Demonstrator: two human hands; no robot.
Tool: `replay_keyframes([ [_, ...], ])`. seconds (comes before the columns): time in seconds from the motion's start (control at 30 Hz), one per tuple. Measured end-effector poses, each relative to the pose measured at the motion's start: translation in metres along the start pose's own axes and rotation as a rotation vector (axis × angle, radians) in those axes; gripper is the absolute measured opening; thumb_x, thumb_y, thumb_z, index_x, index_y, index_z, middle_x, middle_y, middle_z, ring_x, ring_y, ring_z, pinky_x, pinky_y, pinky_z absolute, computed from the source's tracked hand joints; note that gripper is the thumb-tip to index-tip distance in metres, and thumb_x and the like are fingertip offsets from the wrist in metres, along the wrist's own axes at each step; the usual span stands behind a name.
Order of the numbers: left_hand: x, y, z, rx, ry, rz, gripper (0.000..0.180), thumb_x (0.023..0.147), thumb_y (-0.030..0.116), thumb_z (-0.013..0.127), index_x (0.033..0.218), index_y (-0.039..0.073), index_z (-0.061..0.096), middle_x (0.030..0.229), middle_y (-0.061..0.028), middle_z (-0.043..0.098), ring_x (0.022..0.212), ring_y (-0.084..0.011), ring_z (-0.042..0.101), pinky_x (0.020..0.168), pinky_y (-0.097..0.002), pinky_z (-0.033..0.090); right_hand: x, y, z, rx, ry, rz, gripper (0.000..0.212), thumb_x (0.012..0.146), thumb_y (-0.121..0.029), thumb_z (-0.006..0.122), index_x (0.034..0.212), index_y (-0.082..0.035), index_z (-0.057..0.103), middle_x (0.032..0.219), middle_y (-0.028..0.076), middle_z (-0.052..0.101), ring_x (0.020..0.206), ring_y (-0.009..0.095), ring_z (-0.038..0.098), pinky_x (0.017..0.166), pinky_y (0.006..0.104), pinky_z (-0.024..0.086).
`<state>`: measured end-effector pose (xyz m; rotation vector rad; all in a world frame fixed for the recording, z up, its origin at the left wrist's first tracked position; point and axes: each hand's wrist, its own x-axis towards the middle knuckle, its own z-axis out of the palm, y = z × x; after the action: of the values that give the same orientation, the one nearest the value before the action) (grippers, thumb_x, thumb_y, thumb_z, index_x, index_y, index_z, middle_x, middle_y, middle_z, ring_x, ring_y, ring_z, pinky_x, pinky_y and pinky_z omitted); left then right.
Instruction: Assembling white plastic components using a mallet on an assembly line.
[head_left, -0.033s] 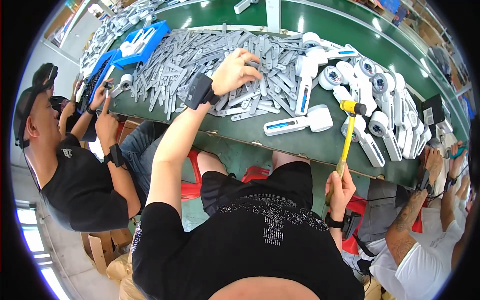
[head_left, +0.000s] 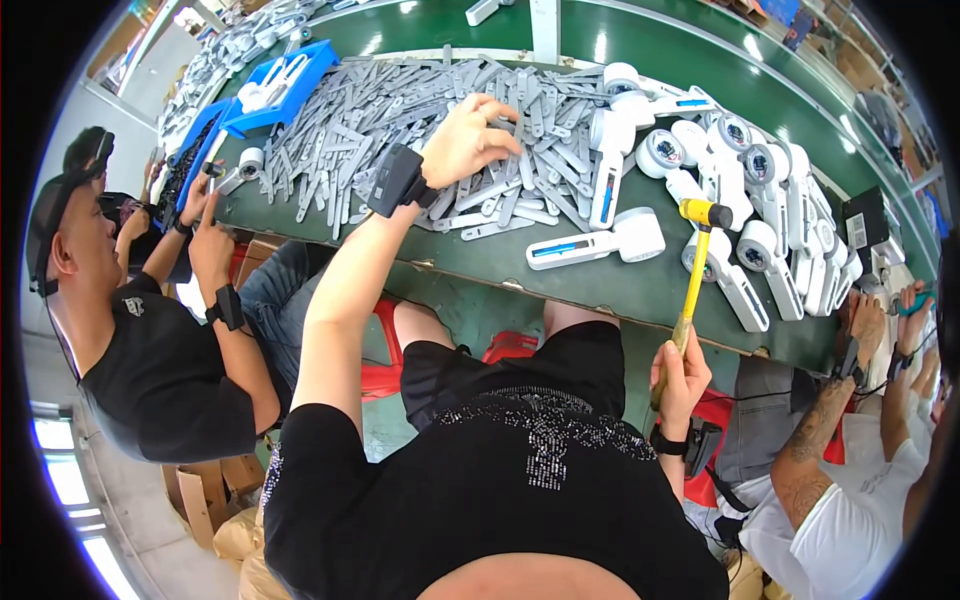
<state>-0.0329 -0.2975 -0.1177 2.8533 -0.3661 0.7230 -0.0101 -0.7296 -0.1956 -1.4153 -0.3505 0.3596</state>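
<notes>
A dense heap of flat, elongated grey strips [head_left: 330,130] covers the middle and left of the dark green worktable [head_left: 470,262], spreading toward its far edge. To the right crowd white units with round heads and long handles [head_left: 790,225], some stacked on others. One separate white unit with a blue line along its handle [head_left: 598,244] lies near the table's near edge.

The person's left hand [head_left: 472,142] is over the heap's right half, fingers apart and loosely curled; whether its fingertips touch the strips cannot be told. The right hand [head_left: 682,375] is closed around the lower handle of a yellow hammer with a yellow-and-black head [head_left: 692,285], held upright, hiding part of the crowded units behind it.

At far left, a shallow blue plastic tray [head_left: 318,72] holds white parts [head_left: 268,88]; beside it, a second blue container holds small black pieces [head_left: 192,158]. A co-worker in a black shirt [head_left: 180,380] sits at left, and a dark box [head_left: 870,222] stands at far right.
</notes>
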Motion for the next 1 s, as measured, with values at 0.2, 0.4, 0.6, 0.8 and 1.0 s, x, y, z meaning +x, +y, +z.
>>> replay_keyframes([
  [0.2, 0.007, 0.030, 0.006, -0.066, 0.173, -0.015, 0.010, 0.084, 0.010, 0.067, 0.094, 0.012, 0.067, 0.112, -0.0048, 0.061, 0.108, -0.0253, 0.051, 0.092, -0.0367, 0.043, -0.001, -0.005, -0.003, -0.006, -0.006, -0.012, 0.044, 0.093, -0.003, 0.054, 0.136, 0.005, 0.045, 0.072, 0.002, 0.054, 0.051, 0.006, 0.047, 0.045, 0.0188, 0.036],
  [0.4, -0.001, 0.144, 0.035, -0.206, 0.295, -0.371, 0.018, 0.088, 0.015, 0.061, 0.103, 0.005, 0.059, 0.086, -0.0131, 0.057, 0.080, -0.0305, 0.059, 0.069, -0.0386, 0.048, -0.005, -0.005, -0.001, -0.002, -0.007, 0.010, 0.044, 0.093, -0.003, 0.054, 0.136, 0.005, 0.045, 0.074, 0.002, 0.055, 0.052, 0.006, 0.046, 0.045, 0.0184, 0.036],
  [0.6, -0.013, 0.176, 0.049, -0.085, 0.174, -0.448, 0.027, 0.080, 0.024, 0.074, 0.099, 0.006, 0.067, 0.089, -0.0089, 0.052, 0.074, -0.0238, 0.056, 0.065, -0.0340, 0.047, -0.009, -0.010, 0.005, 0.017, -0.031, 0.026, 0.045, 0.092, -0.001, 0.056, 0.136, 0.005, 0.045, 0.074, 0.002, 0.056, 0.052, 0.006, 0.046, 0.046, 0.0188, 0.037],
  [0.8, -0.027, 0.170, 0.036, -0.220, 0.141, -0.460, 0.029, 0.078, 0.022, 0.075, 0.102, 0.008, 0.069, 0.088, -0.0084, 0.053, 0.076, -0.0211, 0.055, 0.066, -0.0320, 0.047, -0.015, -0.010, 0.005, -0.018, -0.068, 0.006, 0.045, 0.092, -0.001, 0.055, 0.135, 0.006, 0.045, 0.072, 0.002, 0.055, 0.051, 0.006, 0.046, 0.046, 0.0192, 0.037],
  [1.0, -0.038, 0.144, 0.037, -0.568, 0.145, -0.687, 0.027, 0.080, 0.024, 0.075, 0.100, 0.007, 0.072, 0.083, -0.0071, 0.057, 0.075, -0.0188, 0.056, 0.067, -0.0306, 0.046, -0.017, -0.011, 0.010, 0.005, -0.063, 0.010, 0.045, 0.093, -0.002, 0.056, 0.135, 0.007, 0.045, 0.069, 0.002, 0.055, 0.049, 0.006, 0.046, 0.045, 0.0193, 0.036],
])
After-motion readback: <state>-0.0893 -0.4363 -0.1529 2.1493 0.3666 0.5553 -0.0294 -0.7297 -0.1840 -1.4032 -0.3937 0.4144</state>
